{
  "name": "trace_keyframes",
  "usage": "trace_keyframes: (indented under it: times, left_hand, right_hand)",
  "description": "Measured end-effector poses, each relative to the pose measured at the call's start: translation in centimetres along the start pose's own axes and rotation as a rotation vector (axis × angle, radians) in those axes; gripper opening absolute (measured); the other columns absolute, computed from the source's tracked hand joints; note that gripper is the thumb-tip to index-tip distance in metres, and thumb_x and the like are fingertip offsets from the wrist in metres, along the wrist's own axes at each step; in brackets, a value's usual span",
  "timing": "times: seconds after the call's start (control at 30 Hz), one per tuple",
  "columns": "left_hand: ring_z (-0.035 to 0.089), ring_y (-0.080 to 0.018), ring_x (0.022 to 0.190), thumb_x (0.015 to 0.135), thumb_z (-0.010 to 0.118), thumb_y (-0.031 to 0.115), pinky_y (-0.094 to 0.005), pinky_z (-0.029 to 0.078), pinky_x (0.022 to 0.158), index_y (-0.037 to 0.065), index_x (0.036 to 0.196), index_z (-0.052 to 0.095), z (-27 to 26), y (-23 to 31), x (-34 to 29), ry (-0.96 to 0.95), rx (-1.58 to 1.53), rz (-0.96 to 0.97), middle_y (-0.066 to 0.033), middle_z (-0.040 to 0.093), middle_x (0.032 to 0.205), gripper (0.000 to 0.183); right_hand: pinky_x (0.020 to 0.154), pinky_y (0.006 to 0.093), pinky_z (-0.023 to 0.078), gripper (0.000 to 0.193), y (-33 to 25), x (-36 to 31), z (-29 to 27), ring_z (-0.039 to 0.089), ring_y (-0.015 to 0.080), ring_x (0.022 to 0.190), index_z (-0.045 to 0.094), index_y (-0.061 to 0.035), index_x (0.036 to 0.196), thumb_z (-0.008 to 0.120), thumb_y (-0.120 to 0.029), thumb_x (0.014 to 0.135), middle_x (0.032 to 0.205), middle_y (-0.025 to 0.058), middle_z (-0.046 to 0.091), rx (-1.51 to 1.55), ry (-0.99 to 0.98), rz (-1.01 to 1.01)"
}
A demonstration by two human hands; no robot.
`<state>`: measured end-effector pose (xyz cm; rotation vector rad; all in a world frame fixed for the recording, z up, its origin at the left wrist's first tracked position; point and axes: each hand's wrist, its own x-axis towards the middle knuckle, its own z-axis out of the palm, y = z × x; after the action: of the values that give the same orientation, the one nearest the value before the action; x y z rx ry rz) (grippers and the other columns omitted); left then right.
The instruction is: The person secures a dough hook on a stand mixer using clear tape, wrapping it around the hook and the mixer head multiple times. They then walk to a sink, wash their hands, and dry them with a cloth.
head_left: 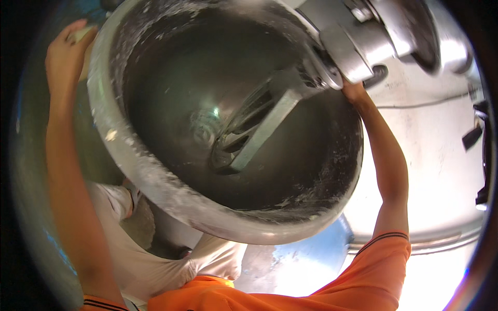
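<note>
White residue streaks a metal mixing bowl left of a pale wall.
The left hand grips a pale object; the partly hidden right hand's grip cannot be told.

I have open room inside the metal bowl, to the left of the paddle and between it and the near rim. The paddle slants across my way at the middle, and the mixer head blocks the upper right.
</note>
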<state>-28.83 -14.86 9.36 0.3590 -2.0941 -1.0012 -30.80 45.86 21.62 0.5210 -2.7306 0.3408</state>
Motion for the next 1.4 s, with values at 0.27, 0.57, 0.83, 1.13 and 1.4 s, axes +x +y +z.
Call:
trace_keyframes:
  times: [0.27, 0.57, 0.83, 1.13, 1.4]
  left_hand:
    - [0.068, -0.0148, 0.092, 0.087, 0.074, 0.017, -0.0261, 0.050, 0.085, 0.006, 0.119, 0.070, -0.1, -0.3, 1.2, -0.061, -0.107, 0.002, -0.0094, 0.073, 0.106, 0.035]
    - [0.066, -0.0112, 0.084, 0.087, 0.073, 0.014, -0.0242, 0.051, 0.077, 0.007, 0.116, 0.072, -0.9, -0.7, 1.3, -0.075, -0.163, -0.045, -0.0066, 0.073, 0.099, 0.030]
    - [0.067, -0.0128, 0.083, 0.085, 0.071, 0.007, -0.0248, 0.051, 0.076, 0.005, 0.117, 0.071, -1.5, -1.2, 1.6, -0.109, -0.139, 0.082, -0.0068, 0.072, 0.100, 0.032]
    - [0.069, -0.0165, 0.084, 0.087, 0.066, 0.000, -0.0266, 0.055, 0.073, 0.001, 0.120, 0.067, -1.7, -0.1, 0.7, -0.164, -0.210, -0.082, -0.0105, 0.072, 0.106, 0.034]
    - [0.069, -0.0219, 0.084, 0.087, 0.061, -0.004, -0.0304, 0.057, 0.074, -0.003, 0.121, 0.062, -1.7, 4.1, -3.3, -0.180, -0.417, -0.155, -0.0134, 0.070, 0.104, 0.034]
  right_hand:
    - [0.087, 0.0328, 0.053, 0.015, -4.4, -0.8, -0.6, 0.065, 0.0130, 0.089, 0.074, 0.0012, 0.088, 0.081, -0.010, 0.079, 0.089, 0.0072, 0.074, 0.407, -0.145, 0.042]
    - [0.068, 0.0266, 0.052, 0.008, -6.4, -2.0, -0.3, 0.062, 0.0079, 0.070, 0.077, -0.0013, 0.085, 0.080, -0.007, 0.080, 0.077, 0.0037, 0.073, 0.464, -0.151, 0.027]
    - [0.071, 0.0309, 0.053, 0.014, -8.7, -3.2, -0.8, 0.063, 0.0110, 0.070, 0.076, 0.0011, 0.090, 0.077, -0.010, 0.081, 0.077, 0.0082, 0.074, 0.350, -0.076, 0.053]
    - [0.075, 0.0338, 0.052, 0.023, -10.6, -6.6, -1.3, 0.065, 0.0176, 0.083, 0.072, 0.0036, 0.101, 0.065, -0.001, 0.079, 0.091, 0.0125, 0.074, 0.479, -0.193, 0.084]
    - [0.084, 0.0328, 0.047, 0.074, -9.6, -6.0, -0.1, 0.055, 0.0206, 0.104, 0.036, 0.0052, 0.147, 0.055, 0.010, 0.076, 0.119, 0.0118, 0.058, 1.098, -0.195, 0.397]
